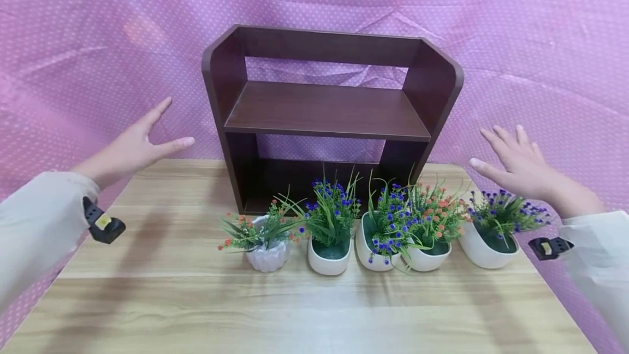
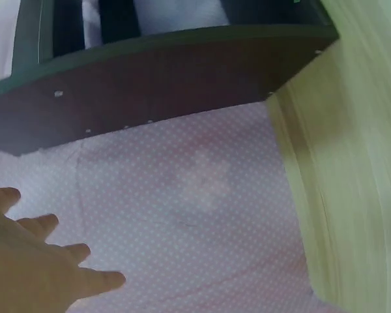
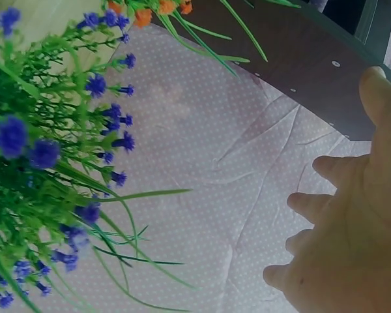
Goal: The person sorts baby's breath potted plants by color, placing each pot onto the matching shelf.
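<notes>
Across lower centre, five white pots of artificial flowers (image 1: 378, 228) lined on the tabletop (image 1: 196, 299). Mid-left, left hand (image 1: 130, 149) raised, fingers (image 1: 159, 111) spread, holding nothing. Mid-right, right hand (image 1: 521, 165) likewise splayed, empty. Behind, upper centre, dark wooden shelf (image 1: 326, 111) between both.

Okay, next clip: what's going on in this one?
A person holds both hands open in the air on either side of a dark wooden shelf standing at the back of a wooden table. The left hand and the right hand touch nothing, fingers spread. Five small white pots of artificial flowers stand in a row in front of the shelf, whose upper board is bare. The right hand is nearest the rightmost pot.
</notes>
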### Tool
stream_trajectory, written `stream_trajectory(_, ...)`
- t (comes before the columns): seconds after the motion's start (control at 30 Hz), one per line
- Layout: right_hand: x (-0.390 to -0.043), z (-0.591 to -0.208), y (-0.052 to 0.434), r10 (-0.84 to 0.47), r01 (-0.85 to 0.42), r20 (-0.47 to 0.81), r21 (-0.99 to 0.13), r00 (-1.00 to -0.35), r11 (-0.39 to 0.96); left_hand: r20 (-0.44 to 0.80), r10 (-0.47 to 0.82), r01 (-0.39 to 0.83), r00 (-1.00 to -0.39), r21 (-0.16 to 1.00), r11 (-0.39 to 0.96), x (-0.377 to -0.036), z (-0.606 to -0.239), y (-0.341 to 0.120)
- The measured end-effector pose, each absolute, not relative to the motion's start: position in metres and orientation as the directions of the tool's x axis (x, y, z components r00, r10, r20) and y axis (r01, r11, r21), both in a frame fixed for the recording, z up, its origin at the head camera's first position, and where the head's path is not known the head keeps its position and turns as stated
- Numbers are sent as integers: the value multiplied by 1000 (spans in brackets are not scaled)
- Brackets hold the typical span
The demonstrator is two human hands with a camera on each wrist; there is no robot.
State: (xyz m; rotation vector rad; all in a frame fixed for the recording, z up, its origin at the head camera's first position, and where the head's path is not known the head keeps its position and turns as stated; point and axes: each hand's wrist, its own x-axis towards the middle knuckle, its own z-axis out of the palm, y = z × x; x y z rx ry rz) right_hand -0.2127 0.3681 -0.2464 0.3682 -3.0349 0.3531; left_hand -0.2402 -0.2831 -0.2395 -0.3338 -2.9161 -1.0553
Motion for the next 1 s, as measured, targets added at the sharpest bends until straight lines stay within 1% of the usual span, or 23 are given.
stream_trajectory(0.1,-209,-249,369,-238,-257,110,-219,-965,941,99,167,190,-981,680,708,-247,-238,-281)
stream_trajectory(0.33,-195,-256,374,-248,-292,185,-276,-951,916,133,181,208,-974,839,502,-268,-241,-271)
stream_trajectory(0.5,-182,-263,378,-250,-321,242,-325,-938,890,177,233,259,-956,881,396,-277,-244,-261)
stream_trajectory(0.7,-171,-270,384,-249,-339,277,-349,-928,874,193,277,282,-941,901,331,-284,-248,-251)
stream_trajectory(0.87,-163,-276,390,-242,-346,300,-369,-923,863,203,278,279,-939,922,269,-291,-252,-245)
stream_trajectory(1.0,-158,-280,396,-232,-346,319,-368,-919,863,195,265,264,-944,930,254,-295,-254,-240)
